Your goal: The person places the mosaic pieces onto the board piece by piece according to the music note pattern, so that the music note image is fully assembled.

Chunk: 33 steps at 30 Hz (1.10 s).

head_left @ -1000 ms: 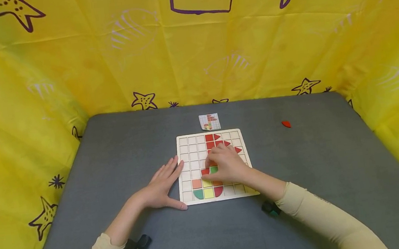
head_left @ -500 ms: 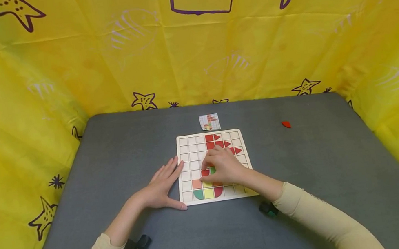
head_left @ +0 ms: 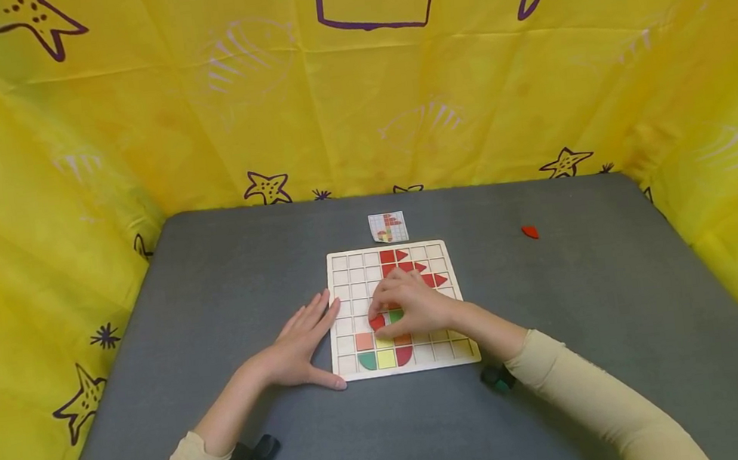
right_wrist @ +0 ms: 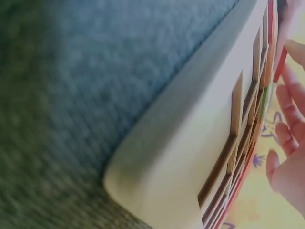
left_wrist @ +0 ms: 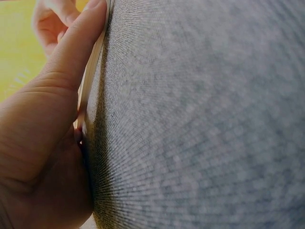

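Note:
My right hand (head_left: pixel 419 306) pinches a red tile (head_left: pixel 377 323) with a rounded side between thumb and fingers, over the lower middle of a wooden grid board (head_left: pixel 437 351). The right wrist view shows this tile (right_wrist: pixel 280 65) edge-on and tilted, raised off the board. Left of the board, my left hand (head_left: pixel 292 351) rests flat with straight, spread fingers along its edge. In the grid lie a yellow square (head_left: pixel 387 359), an orange square (head_left: pixel 364 341), a green quarter-round (head_left: pixel 367 360) and several red tiles (head_left: pixel 388 257); my right hand hides some cells.
Behind the board lies a small pattern card (head_left: pixel 388 228) with a coloured grid design. A loose red curved tile (head_left: pixel 529 232) is on the grey table (head_left: pixel 609 294) at the right. Yellow printed cloth (head_left: pixel 355 110) surrounds the table's back and sides.
My right hand's fingertips have shifted slightly left, and the red tile has turned between them. The left hand stays in place at the board's edge.

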### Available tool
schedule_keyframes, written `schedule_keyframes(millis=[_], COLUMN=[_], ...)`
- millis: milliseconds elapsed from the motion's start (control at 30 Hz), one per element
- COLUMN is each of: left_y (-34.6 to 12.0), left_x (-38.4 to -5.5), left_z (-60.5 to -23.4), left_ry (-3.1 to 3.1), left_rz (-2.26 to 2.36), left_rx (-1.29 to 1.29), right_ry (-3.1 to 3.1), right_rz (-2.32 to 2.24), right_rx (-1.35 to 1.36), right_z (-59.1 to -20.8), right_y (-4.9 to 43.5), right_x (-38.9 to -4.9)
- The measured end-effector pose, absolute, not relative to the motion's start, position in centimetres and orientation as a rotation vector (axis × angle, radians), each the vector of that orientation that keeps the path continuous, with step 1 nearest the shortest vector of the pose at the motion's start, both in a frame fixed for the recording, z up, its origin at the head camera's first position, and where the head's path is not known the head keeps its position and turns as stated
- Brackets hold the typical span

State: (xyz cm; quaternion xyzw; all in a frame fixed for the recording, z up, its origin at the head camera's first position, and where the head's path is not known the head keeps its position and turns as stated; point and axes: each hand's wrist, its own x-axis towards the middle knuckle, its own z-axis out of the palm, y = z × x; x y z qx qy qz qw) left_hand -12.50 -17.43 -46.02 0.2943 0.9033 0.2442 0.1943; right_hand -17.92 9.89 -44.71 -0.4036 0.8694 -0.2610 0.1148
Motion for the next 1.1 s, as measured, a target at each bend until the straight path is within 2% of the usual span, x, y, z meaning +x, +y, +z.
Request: schedule_keyframes(millis=[200,600,1100], left_y=[-17.4,-17.4,-17.3], left_x=[-12.4,-12.4,-12.4], left_z=[-46.0,-46.0,-46.2], left_ry=[2.534,2.552,2.546], left_rz=[0.683,0.702,0.688], left_rx=[0.829,0.845,0.824], right_ry=[2.489,2.729,2.709], right_rz=[-0.775,-0.699,-0.701], right_rx=[-1.234,-1.113,-1.170], right_z=[-44.8,-44.7,-44.8], right_y=[10.3,11.2,10.8], right_x=[-18.2,-17.6,-17.6])
